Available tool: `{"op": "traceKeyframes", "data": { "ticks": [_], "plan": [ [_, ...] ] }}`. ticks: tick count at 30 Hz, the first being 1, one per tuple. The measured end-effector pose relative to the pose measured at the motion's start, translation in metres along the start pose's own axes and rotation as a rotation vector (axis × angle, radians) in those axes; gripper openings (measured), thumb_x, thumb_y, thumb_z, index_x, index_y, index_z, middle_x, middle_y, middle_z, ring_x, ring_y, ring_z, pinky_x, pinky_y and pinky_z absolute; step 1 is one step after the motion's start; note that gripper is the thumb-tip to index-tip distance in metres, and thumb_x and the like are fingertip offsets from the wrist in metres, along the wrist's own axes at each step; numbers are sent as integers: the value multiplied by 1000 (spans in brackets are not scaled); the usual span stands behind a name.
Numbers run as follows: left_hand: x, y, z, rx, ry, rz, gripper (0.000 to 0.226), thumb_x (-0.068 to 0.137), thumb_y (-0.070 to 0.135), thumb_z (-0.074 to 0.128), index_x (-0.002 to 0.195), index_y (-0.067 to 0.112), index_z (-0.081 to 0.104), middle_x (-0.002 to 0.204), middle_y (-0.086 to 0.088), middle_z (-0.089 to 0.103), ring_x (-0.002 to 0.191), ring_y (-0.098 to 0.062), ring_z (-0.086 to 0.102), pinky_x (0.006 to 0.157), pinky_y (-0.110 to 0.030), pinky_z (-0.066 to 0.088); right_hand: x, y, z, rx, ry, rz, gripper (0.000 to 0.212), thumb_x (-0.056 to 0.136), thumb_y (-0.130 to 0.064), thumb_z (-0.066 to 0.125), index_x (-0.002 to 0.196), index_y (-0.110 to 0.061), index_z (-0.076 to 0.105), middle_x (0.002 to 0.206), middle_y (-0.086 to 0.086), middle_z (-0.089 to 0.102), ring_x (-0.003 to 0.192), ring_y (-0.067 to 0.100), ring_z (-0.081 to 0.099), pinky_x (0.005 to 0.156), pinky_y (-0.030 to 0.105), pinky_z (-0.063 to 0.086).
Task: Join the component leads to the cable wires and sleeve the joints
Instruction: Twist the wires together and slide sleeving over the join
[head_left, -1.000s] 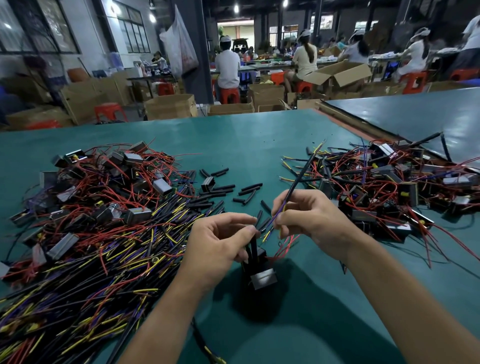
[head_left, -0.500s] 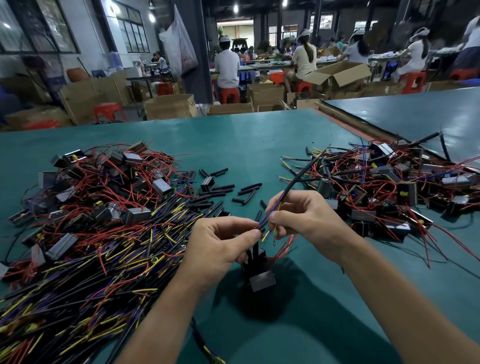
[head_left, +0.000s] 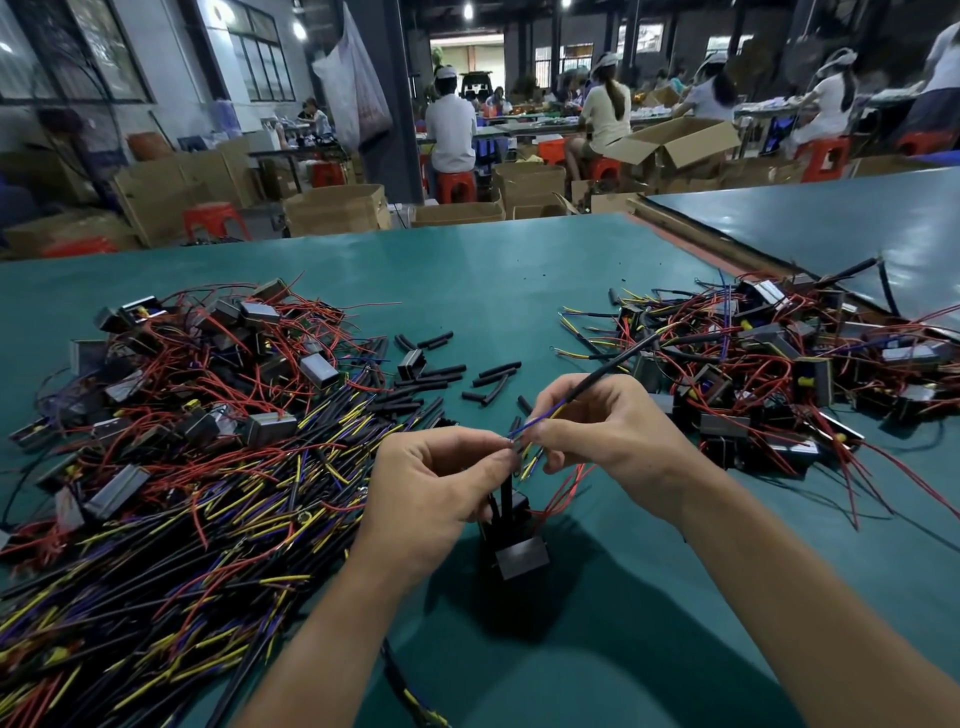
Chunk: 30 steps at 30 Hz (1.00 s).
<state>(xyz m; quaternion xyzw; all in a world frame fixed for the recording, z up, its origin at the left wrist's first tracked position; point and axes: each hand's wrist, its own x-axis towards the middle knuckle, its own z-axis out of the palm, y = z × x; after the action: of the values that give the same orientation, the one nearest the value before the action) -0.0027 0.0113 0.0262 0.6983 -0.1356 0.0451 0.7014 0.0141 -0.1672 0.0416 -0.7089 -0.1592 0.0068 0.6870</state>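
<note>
A small black component (head_left: 519, 555) with red leads hangs just above the green table (head_left: 467, 280), below my hands. My left hand (head_left: 434, 488) pinches its lead tip between thumb and forefinger. My right hand (head_left: 602, 426) holds a black cable (head_left: 618, 361) that slants up to the right; its blue wire (head_left: 530, 425) and yellow wire reach from my fingers to the left hand's pinch. The exact joint is hidden between the fingertips. Loose black sleeve pieces (head_left: 493, 371) lie beyond my hands.
A big heap of cables and components (head_left: 171, 441) fills the left of the table. Another heap of components with red leads (head_left: 779, 374) lies at the right. Cardboard boxes (head_left: 337, 208), red stools and seated people stand beyond the far edge. A second table (head_left: 831, 228) adjoins at right.
The black cable in my right hand has tilted lower toward the right. My hands have stayed close together over the hanging component, which barely moved.
</note>
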Motion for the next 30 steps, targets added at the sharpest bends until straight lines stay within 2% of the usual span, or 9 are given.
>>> {"op": "traceKeyframes", "data": {
  "ticks": [3, 6, 8, 12, 16, 20, 23, 28, 30],
  "plan": [
    [1, 1, 0, 1, -6, -10, 18, 80, -1, 72, 69, 13, 77, 57, -3, 67, 41, -10, 51, 41, -19, 43, 0, 0, 0, -6, -5, 8, 20, 81, 2, 73, 71, -16, 71, 63, 16, 60, 52, 15, 54, 55, 23, 51],
    [2, 2, -1, 0, -16, -32, 20, 83, -3, 68, 71, 11, 76, 60, -12, 65, 40, -12, 50, 42, -20, 43, -1, -2, 0, 15, -29, 50, 5, 72, -8, 72, 73, -13, 73, 58, 6, 64, 50, 13, 53, 54, 19, 49],
    [1, 3, -2, -14, -33, -56, 20, 85, -3, 66, 73, 9, 76, 58, -15, 61, 40, -13, 49, 42, -21, 42, -1, -2, 0, 28, -48, 68, 8, 71, -8, 68, 76, -11, 74, 58, 3, 66, 48, 10, 53, 53, 17, 48],
    [1, 5, -2, -51, -71, -132, 26, 89, -2, 62, 71, 11, 75, 52, -1, 60, 39, -11, 47, 42, -19, 40, -1, -2, 1, 27, -74, 78, 16, 69, -6, 63, 73, -13, 77, 61, 5, 67, 48, 10, 54, 53, 17, 49],
    [0, 5, -1, -63, -69, -161, 20, 89, 0, 62, 74, 10, 72, 54, 0, 63, 40, -9, 46, 42, -19, 40, -2, -4, 2, 23, -88, 76, 19, 71, -6, 60, 72, -14, 77, 64, 7, 69, 51, 12, 55, 53, 17, 48],
    [-2, 2, 2, -46, -4, -100, 14, 86, -1, 65, 76, 8, 65, 56, -1, 65, 40, -8, 46, 41, -19, 40, -3, -4, 2, 10, -52, 74, 18, 71, -6, 60, 71, -13, 76, 70, 13, 71, 53, 14, 55, 54, 19, 50],
    [-2, -2, 5, 81, 49, 4, 19, 85, 0, 67, 72, 14, 66, 55, 4, 63, 42, -5, 50, 43, -17, 41, -3, -4, 3, 6, -47, 58, 23, 80, 5, 62, 73, -12, 76, 71, 14, 72, 53, 12, 59, 54, 19, 52],
    [-7, -9, 11, 278, 124, 155, 11, 84, 16, 68, 74, 21, 71, 68, 7, 70, 59, -11, 63, 56, -36, 53, -3, -4, 4, 6, -24, 60, 33, 87, 15, 55, 75, -9, 74, 67, 10, 72, 52, 9, 60, 54, 18, 53],
    [-9, -9, 14, 290, 160, 185, 10, 80, 20, 66, 73, 22, 72, 68, 8, 71, 58, -10, 65, 57, -30, 54, -2, -4, 5, 1, -17, 67, 33, 87, 15, 56, 73, -10, 74, 66, 10, 71, 50, 9, 59, 53, 18, 52]
  ]
}}
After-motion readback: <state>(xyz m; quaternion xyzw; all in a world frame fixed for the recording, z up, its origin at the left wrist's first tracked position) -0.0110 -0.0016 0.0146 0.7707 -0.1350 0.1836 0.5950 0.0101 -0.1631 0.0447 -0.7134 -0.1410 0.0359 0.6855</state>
